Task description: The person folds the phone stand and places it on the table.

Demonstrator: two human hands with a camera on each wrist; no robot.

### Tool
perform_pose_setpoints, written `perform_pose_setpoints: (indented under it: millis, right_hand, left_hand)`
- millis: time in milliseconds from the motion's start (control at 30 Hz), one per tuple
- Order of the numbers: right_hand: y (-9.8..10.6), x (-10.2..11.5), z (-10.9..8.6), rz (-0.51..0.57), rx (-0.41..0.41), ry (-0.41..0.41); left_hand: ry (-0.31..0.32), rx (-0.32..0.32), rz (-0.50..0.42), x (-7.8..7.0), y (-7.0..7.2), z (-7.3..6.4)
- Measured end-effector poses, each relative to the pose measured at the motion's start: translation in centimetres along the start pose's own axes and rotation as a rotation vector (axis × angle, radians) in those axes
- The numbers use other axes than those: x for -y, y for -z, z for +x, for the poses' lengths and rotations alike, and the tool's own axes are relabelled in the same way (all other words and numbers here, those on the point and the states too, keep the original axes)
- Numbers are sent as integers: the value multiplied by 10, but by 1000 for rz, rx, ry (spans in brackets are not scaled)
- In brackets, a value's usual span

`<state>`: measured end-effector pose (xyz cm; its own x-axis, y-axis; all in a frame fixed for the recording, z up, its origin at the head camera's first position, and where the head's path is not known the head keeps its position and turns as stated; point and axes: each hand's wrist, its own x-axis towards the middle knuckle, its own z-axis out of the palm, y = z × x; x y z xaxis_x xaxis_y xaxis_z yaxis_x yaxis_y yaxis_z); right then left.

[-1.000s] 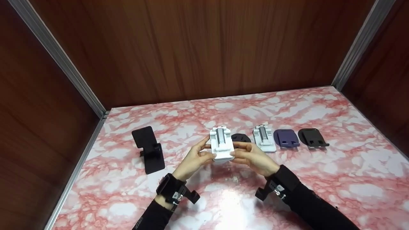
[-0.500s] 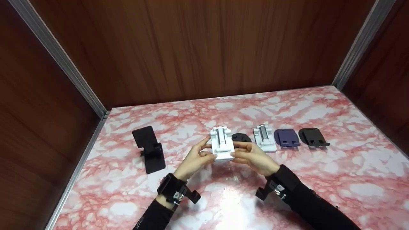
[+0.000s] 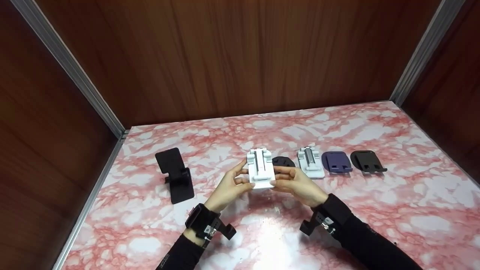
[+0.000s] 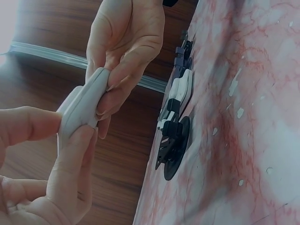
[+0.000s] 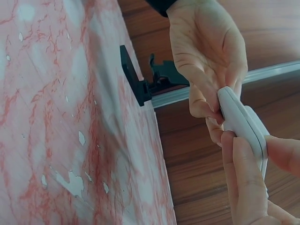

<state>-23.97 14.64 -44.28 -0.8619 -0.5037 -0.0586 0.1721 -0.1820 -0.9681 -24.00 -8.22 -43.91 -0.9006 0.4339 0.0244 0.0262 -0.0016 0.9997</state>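
Observation:
A white folding phone stand (image 3: 261,168), folded flat, is held up off the table between both hands. My left hand (image 3: 232,186) grips its left edge, thumb near the lower front corner and fingers behind. On the opposite edge my right hand (image 3: 298,185) pinches it the same way. Both wrist views show the white stand (image 4: 83,104) edge-on, with thumb and fingertips on its two faces. Just behind the right fingers lies a round black stand (image 3: 283,161), partly hidden. A second white phone stand (image 3: 311,165) lies folded to its right.
A purple stand (image 3: 336,162) and a dark one (image 3: 368,162) lie further right in the row. At the left an unfolded black stand (image 3: 175,176) rests on the pink marbled table (image 3: 150,232). Wood-grain panels (image 3: 240,56) enclose the back and sides.
Almost nothing moves. Both hands keep their grip on the white phone stand, which tilts very slightly; the other stands stay in place.

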Motion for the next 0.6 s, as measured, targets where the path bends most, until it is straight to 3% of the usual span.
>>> perform_pose_setpoints:
  millis: [233,400,600]
  right_hand:
    - [-1,3,-1,-18,-11,2]
    - [-2,4,-1,-67,-17,23]
    - [4,11,-3,-266,17,86]
  left_hand:
    - [-16,-24,-3,-1,-2,0]
    - [-17,-48,-75,-1,-1,0]
    - [-11,-55,-150,1,4,2]
